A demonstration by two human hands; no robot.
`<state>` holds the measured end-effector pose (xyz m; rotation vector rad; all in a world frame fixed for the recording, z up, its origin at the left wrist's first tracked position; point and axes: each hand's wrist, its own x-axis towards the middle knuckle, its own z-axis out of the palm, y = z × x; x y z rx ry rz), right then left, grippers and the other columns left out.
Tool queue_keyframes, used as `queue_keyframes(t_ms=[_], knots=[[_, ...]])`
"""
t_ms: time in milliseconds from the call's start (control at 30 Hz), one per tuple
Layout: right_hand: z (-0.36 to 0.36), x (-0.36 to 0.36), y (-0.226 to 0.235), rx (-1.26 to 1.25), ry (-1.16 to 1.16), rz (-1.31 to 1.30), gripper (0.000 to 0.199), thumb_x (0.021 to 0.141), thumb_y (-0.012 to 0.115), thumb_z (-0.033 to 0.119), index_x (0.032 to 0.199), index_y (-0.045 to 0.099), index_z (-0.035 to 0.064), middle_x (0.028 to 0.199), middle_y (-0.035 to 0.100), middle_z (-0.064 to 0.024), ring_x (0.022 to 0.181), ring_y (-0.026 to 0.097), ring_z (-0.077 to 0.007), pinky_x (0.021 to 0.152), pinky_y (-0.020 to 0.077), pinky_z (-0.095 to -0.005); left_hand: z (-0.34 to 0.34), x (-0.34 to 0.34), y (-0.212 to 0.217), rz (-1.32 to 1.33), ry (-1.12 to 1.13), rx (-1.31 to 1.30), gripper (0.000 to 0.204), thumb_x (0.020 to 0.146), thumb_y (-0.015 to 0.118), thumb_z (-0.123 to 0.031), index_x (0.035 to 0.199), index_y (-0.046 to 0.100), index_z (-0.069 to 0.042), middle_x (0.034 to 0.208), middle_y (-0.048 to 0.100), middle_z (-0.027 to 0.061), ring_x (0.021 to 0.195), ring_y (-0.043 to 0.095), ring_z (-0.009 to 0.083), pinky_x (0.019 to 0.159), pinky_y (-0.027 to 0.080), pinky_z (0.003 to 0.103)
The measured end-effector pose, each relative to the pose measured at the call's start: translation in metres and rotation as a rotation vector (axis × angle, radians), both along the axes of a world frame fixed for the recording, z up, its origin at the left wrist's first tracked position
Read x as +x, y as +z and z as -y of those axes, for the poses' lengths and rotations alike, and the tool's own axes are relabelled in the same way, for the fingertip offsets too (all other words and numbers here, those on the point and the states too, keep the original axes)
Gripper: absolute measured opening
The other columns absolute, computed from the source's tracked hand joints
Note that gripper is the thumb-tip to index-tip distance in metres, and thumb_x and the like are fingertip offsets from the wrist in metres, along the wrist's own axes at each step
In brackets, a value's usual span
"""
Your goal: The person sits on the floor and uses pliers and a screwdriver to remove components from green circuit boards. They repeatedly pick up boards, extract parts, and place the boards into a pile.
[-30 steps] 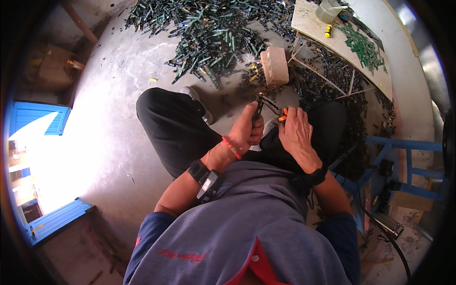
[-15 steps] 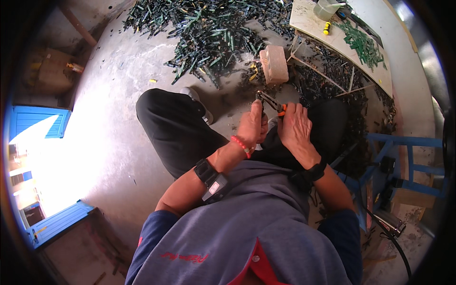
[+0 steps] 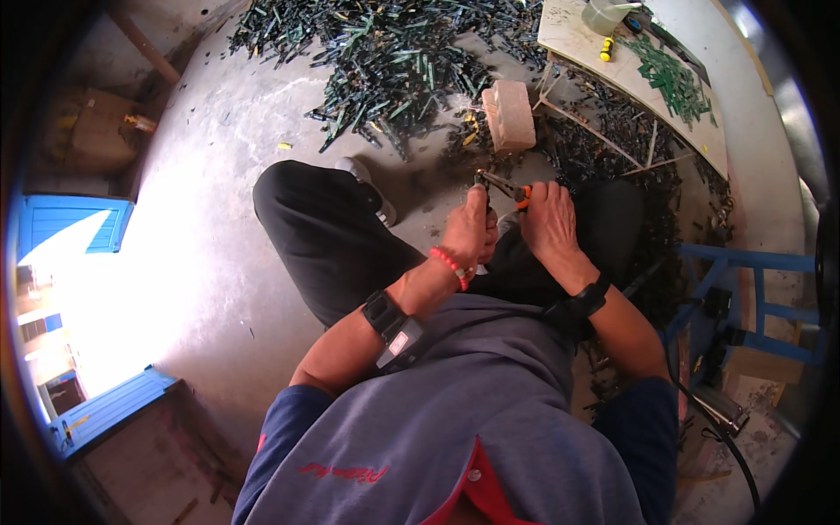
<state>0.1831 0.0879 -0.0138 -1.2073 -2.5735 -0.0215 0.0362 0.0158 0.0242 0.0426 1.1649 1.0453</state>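
Pliers (image 3: 506, 185) lie between both hands, nose toward the brick (image 3: 510, 115); right hand (image 3: 549, 220) fingers wrap the handles, left hand (image 3: 470, 234) fingers pinch beside the nose.

Matt metal pliers (image 3: 500, 185), rough brick (image 3: 510, 116).

Two hands work here, a left hand (image 3: 470, 234) and a right hand (image 3: 549, 223), sharing one pair of orange-handled pliers (image 3: 503, 185). One pink brick (image 3: 510, 115) lies on the floor. One board (image 3: 612, 74) carries one plastic cup (image 3: 605, 15); the dark green strips (image 3: 385, 61) are too many to count.
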Motion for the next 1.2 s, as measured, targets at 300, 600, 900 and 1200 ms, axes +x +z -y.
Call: queue_keyframes(t_ms=[300,600,900,1200], knots=[[0.025,-0.006,0.006,-0.460,-0.061,-0.168,0.023,0.072,0.065,0.008,0.086,0.048,-0.0002,0.081,0.056,-0.0230,0.081,0.056,-0.0419,0.067,0.0456,-0.0478,-0.002,0.001,0.006,-0.194,0.016,0.074,0.051,0.091,0.035,-0.052,0.056,0.028,-0.016,0.049,0.025,-0.0052,0.039,0.023,0.0076,0.036,0.017,0.025],[0.043,-0.020,0.043,-1.581,-0.120,-0.555,0.017,0.081,0.048,0.014,0.081,0.053,-0.0022,0.071,0.057,-0.0218,0.065,0.058,-0.0308,0.063,0.0461,-0.0390,-0.014,-0.024,-0.039,-0.936,-0.129,0.415,0.060,0.094,0.036,-0.050,0.057,0.045,-0.003,0.046,0.044,0.0051,0.041,0.044,0.0173,0.041,0.036,0.032],[0.019,-0.009,0.035,-0.500,-0.135,-0.047,0.025,0.079,0.059,0.018,0.093,0.053,-0.0012,0.081,0.061,-0.0191,0.077,0.060,-0.0382,0.069,0.0464,-0.0459,-0.008,-0.025,-0.009,-0.202,0.051,0.179,0.053,0.090,0.042,-0.054,0.056,0.033,-0.016,0.048,0.029,-0.0053,0.036,0.024,0.0073,0.034,0.017,0.026],[0.016,-0.011,0.023,-0.330,-0.108,-0.067,0.030,0.073,0.066,0.009,0.097,0.049,0.0011,0.091,0.058,-0.0167,0.087,0.058,-0.0358,0.070,0.0474,-0.0440,-0.005,-0.024,-0.004,-0.103,0.021,0.181,0.055,0.088,0.043,-0.058,0.056,0.027,-0.017,0.050,0.025,-0.0053,0.038,0.018,0.0070,0.037,0.014,0.024]])
